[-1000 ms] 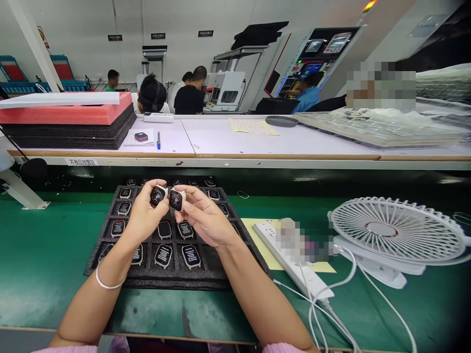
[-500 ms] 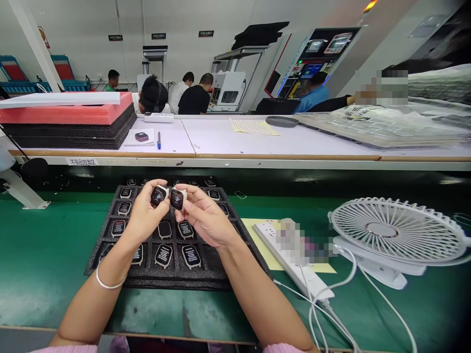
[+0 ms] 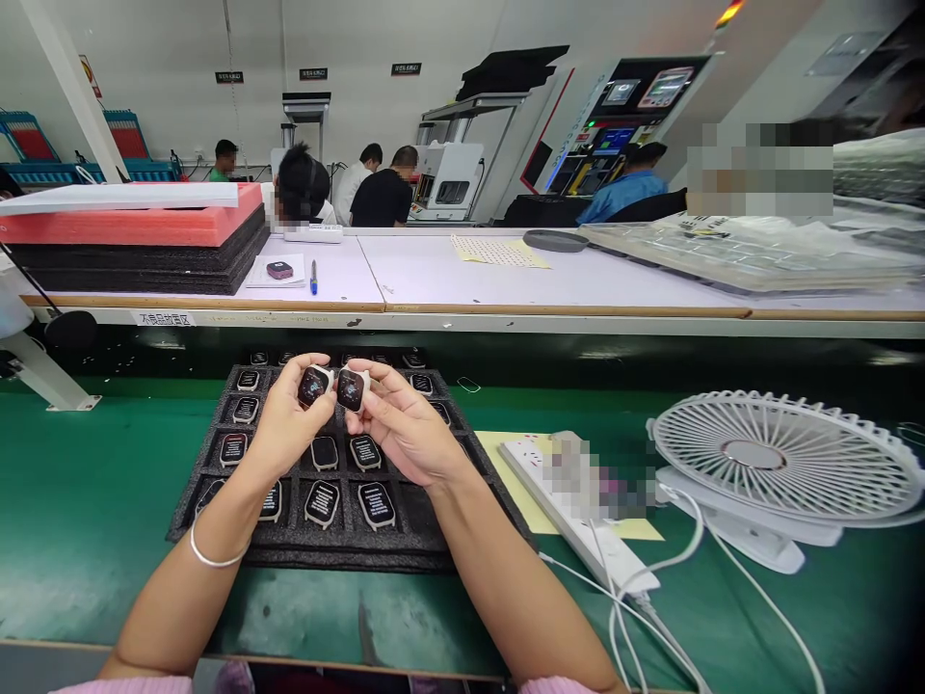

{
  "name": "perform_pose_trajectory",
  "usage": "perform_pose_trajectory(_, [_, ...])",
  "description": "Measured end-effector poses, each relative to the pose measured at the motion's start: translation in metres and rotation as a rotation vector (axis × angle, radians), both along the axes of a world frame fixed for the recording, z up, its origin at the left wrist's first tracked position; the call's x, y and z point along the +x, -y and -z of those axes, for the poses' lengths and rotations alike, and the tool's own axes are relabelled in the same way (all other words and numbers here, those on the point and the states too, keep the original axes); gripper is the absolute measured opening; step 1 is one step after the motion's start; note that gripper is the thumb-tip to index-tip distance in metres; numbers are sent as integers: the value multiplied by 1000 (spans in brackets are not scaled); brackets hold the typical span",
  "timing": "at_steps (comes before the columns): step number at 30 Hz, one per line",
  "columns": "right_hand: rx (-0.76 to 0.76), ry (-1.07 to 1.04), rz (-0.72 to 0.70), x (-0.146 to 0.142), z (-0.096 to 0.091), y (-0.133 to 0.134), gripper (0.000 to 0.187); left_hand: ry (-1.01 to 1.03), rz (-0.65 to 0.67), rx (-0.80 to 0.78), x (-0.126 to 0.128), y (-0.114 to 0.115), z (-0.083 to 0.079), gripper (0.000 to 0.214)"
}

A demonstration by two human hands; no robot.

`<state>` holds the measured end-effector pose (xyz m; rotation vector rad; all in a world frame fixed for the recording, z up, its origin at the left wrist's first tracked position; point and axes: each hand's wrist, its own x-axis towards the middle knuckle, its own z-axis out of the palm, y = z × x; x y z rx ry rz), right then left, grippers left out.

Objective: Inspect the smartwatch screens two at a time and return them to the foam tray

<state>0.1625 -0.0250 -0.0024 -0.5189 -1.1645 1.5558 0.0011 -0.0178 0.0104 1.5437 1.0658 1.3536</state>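
The left hand (image 3: 285, 429) pinched the left watch body (image 3: 312, 387) at its fingertips. The right hand (image 3: 405, 434) pinched the right watch body (image 3: 351, 389) just beside it, above the foam tray (image 3: 347, 556) lying under both hands. This seemed to be a side-by-side screen check; setting either down would call for a free pocket. The screens faced the wearer, with long axes probably near upright.

Bright, even overhead light; soft glare on the glossy green bench mat (image 3: 87, 501). Edges bend fisheye-wise, corners darken, and distant faces are pixelated.
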Motion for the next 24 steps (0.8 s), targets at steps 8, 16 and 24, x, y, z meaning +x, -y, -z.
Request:
perform_pose_trajectory(8, [9,18,-6,0,0,0,34,-27,2,-9,0,0,-1,39])
perform_pose_trajectory(16, [4,-18,-41,0,0,1,30,-32,0,-10,-2,-1,1,39])
perform_pose_trajectory(24, [-217,-203,-45,-1,-2,-10,31,262,4,-261,0,0,-10,59])
